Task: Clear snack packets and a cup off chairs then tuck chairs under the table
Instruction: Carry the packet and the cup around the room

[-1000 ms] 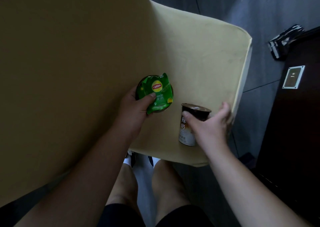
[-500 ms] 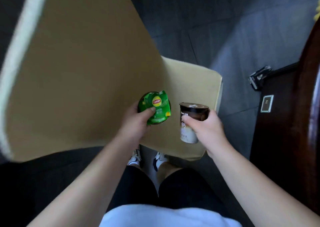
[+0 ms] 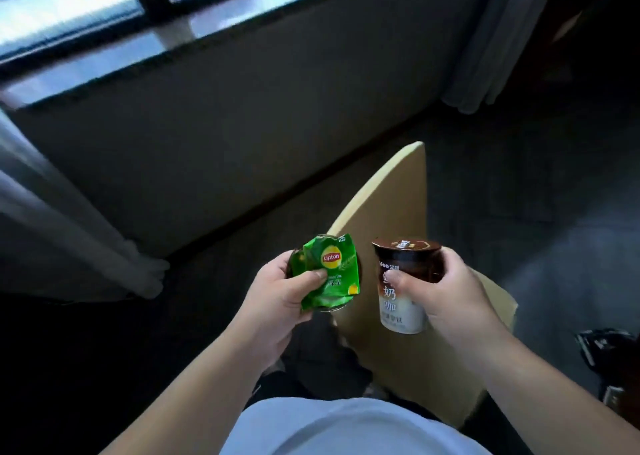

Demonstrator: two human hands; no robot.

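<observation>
My left hand [image 3: 277,298] grips green Lipton snack packets [image 3: 330,274], pressed with the thumb against a dark round thing behind them. In my right hand [image 3: 446,291] I hold a brown-and-white coffee cup [image 3: 403,281] upright with its foil lid on. Both are lifted in front of my chest, clear of the beige chair [image 3: 398,212], whose seat lies below and behind them.
A dark wall below a window [image 3: 86,7] faces me. A pale curtain [image 3: 62,212] hangs down to the floor at the left; another curtain [image 3: 498,38] is at the upper right. Dark items [image 3: 602,347] lie on the grey floor at the right edge.
Both hands have lifted the packets and the cup off the chair seat. My head has tilted up, so the window wall has come into view and the chair looks smaller.
</observation>
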